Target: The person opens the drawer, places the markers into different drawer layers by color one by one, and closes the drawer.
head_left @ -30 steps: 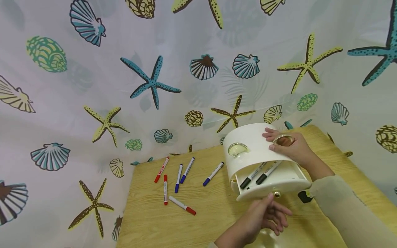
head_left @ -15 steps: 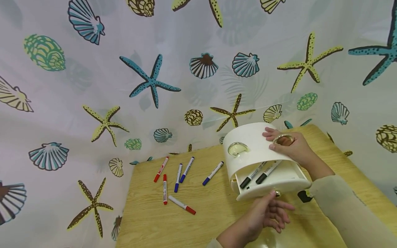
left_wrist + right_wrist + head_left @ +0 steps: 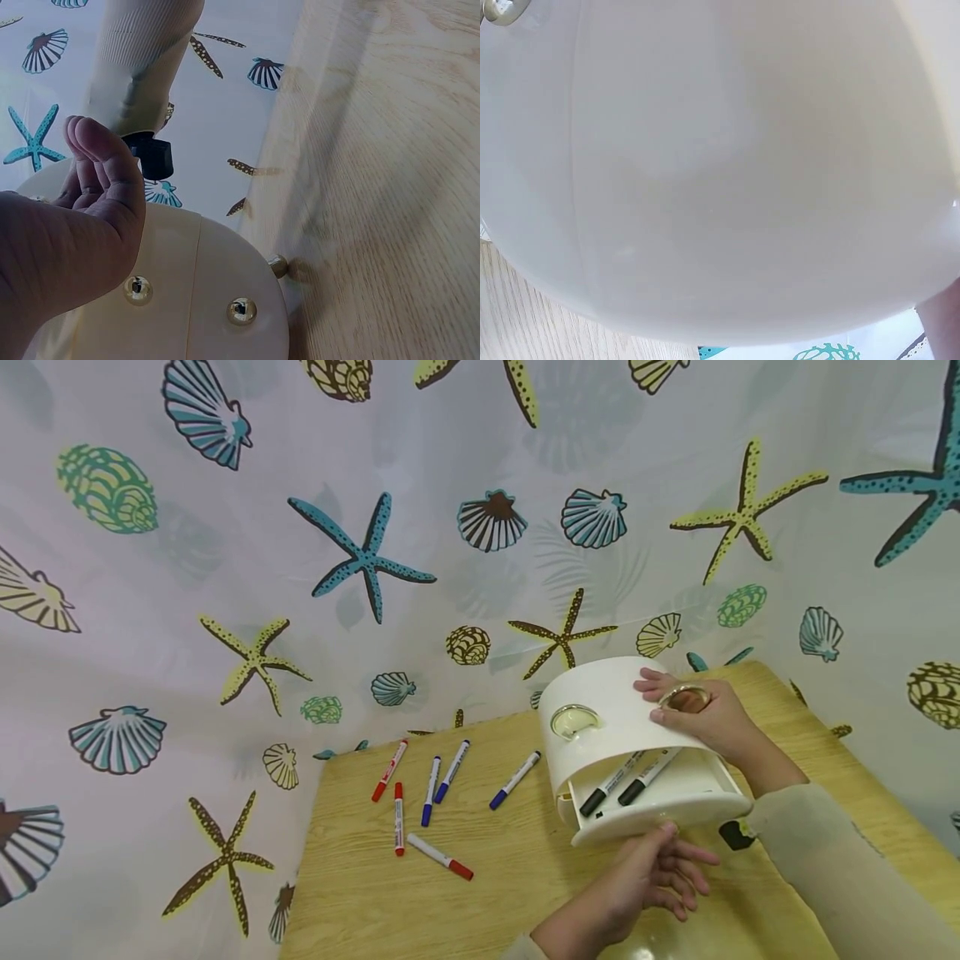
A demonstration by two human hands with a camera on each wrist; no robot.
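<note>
A rounded white box [image 3: 600, 685] stands on the table with its front drawer [image 3: 675, 814] pulled out. Two black-capped markers [image 3: 606, 785] lie inside the drawer. My left hand [image 3: 626, 885] is below the drawer front, thumb tip against its middle over the knob, other fingers loosely bent and holding nothing. In the left wrist view this hand [image 3: 82, 225] overlaps the box's pale face, where gold knobs [image 3: 241, 311] show. My right hand [image 3: 708, 718] rests flat on the box's top right, where a gold-rimmed ring [image 3: 685, 687] overlaps it. The right wrist view is filled by a smooth white surface [image 3: 727, 172].
Several red and blue markers lie loose on the wooden table [image 3: 360, 902] left of the box, the closest being a blue marker [image 3: 515, 779]. A red-capped marker [image 3: 440, 857] lies nearer the front. Behind hangs a curtain [image 3: 450, 460] printed with shells and starfish.
My left hand has shifted slightly right, and its thumb now covers the gold drawer knob that showed before. My right hand, the box and the markers stay in place.
</note>
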